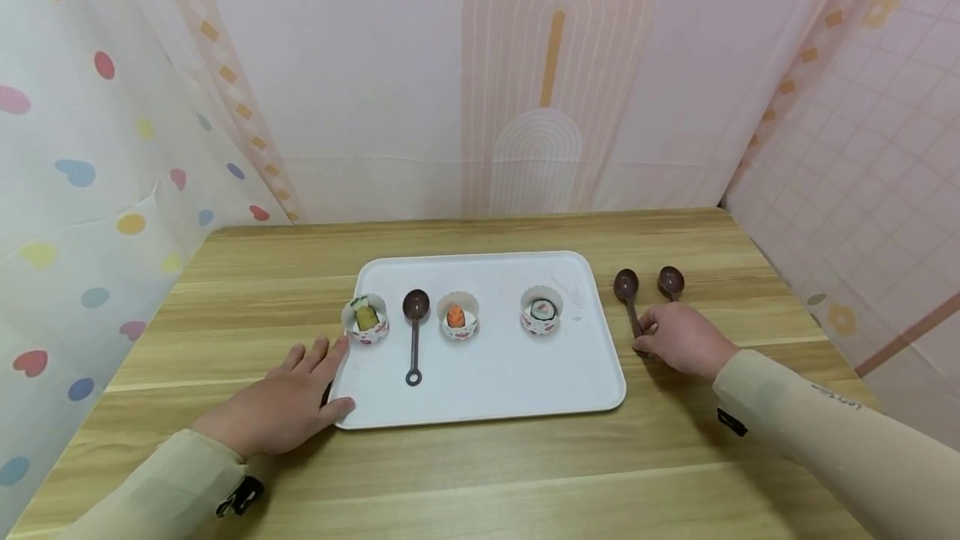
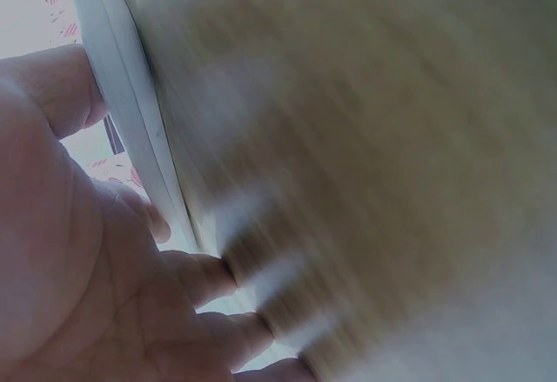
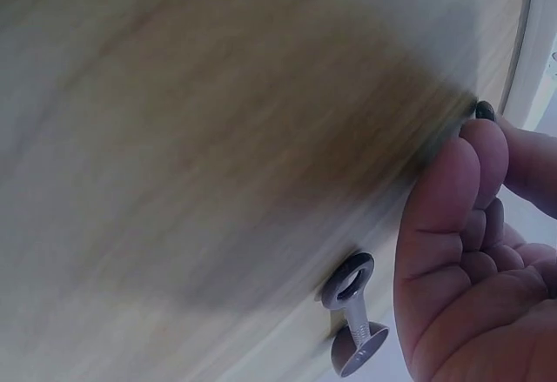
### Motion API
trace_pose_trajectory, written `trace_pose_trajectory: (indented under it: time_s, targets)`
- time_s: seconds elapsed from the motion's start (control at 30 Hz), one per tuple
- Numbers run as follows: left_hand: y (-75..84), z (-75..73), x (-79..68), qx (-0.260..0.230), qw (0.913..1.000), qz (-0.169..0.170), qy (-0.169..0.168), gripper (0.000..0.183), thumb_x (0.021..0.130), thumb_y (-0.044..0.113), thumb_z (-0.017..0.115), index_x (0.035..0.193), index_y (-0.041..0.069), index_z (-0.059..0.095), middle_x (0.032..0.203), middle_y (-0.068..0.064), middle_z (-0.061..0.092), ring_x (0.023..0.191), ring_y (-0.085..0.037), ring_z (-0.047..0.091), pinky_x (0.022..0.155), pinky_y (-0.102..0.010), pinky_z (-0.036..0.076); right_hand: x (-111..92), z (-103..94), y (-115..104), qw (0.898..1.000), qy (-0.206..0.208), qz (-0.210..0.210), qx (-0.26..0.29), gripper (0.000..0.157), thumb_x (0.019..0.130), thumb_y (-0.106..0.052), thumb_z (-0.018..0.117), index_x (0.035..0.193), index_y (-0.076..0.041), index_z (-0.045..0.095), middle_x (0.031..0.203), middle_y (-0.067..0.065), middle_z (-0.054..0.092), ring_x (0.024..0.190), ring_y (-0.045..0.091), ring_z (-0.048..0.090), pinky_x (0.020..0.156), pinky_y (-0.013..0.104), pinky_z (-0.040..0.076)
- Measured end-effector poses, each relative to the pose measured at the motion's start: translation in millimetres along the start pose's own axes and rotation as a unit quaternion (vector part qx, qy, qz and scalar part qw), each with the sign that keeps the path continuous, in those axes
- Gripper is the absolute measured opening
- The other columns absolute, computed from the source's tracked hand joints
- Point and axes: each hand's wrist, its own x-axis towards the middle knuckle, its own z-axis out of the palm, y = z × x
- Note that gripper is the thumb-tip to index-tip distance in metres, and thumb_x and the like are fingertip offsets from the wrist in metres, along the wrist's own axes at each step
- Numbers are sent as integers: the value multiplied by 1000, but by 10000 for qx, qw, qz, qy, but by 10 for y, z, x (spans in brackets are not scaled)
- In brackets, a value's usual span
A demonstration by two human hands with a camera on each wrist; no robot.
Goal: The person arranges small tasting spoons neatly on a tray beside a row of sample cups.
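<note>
Pinching a brown spoon by its handle, right of the white tray

Right grip: fingertips together, clamped on the handle near its end; the dark tip shows at my fingertips in the right wrist view. The spoon is over the bench, just beyond the tray's right edge. Its bowl points away from me; its long axis runs from my fingertips to the far side, leaning slightly left. I cannot tell whether the bowl touches the bench.

A second spoon lies to the right of the first, bowl also away from me. My grip hides most of its handle in the head view; its ring end shows in the right wrist view.

Left grip: fingers apart and extended, touching the tray's left edge, thumb over the rim near the near corner.

On the tray, a third spoon lies with its bowl away and its ring toward me, long axis nearly straight fore and aft. It sits between the left cup and the middle cup; the right cup stands well apart. Each cup holds one small piece.
</note>
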Motion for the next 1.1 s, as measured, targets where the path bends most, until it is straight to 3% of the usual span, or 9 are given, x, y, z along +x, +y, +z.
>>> trace_pose_trajectory:
  time_s: [0.43, 1.1]
  targets:
    - [-3, 11, 9, -10, 10000, -43, -4, 94, 104, 62, 52, 166, -1, 22, 166, -39, 25, 147, -69, 23, 116, -74, 34, 21, -31, -64, 9992, 221, -12, 332, 35, 99, -18, 71, 125, 6, 69, 67, 3, 66, 59, 13, 55, 54, 28, 45]
    - [-10, 23, 2, -50, 10000, -52, 0, 94, 104, 62, 52, 166, -1, 22, 166, -39, 24, 148, -69, 22, 116, -75, 34, -16, -6, -311, 9952, 318, -338, 867, 28, 100, -15, 71, 121, 4, 70, 72, 6, 70, 60, 11, 57, 51, 26, 45]
